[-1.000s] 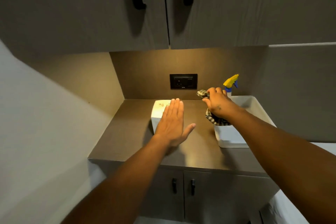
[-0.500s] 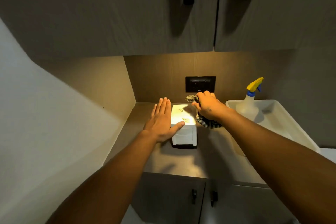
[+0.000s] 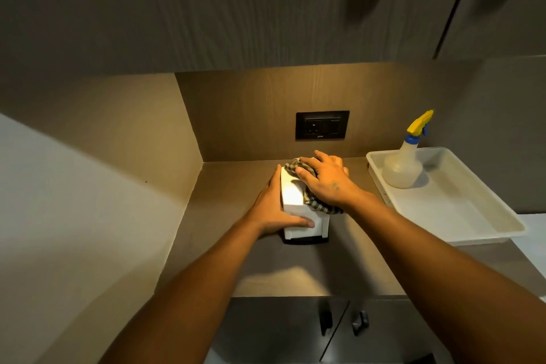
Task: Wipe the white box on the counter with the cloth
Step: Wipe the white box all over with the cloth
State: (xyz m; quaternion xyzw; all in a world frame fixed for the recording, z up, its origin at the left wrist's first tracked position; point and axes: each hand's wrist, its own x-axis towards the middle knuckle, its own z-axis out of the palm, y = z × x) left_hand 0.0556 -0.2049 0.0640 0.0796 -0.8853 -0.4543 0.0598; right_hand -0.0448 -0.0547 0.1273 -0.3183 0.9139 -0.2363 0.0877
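A small white box [image 3: 292, 196] stands on the brown counter [image 3: 295, 269] below a wall socket. My left hand [image 3: 273, 208] clasps its left side, with the thumb across its front face. My right hand [image 3: 326, 182] presses a dark checked cloth [image 3: 317, 205] flat onto the top of the box. The cloth hangs over the right edge and hides most of the top and the right side.
A white tray [image 3: 461, 210] sits on the counter to the right and holds a spray bottle [image 3: 406, 161] with a yellow trigger. A black socket plate [image 3: 322, 125] is on the back wall. Upper cabinets hang overhead; a side wall closes the left.
My right hand has carried the cloth from over the tray leftward and onto the top of the box. My left hand went from hovering flat to clasping the box's left side.
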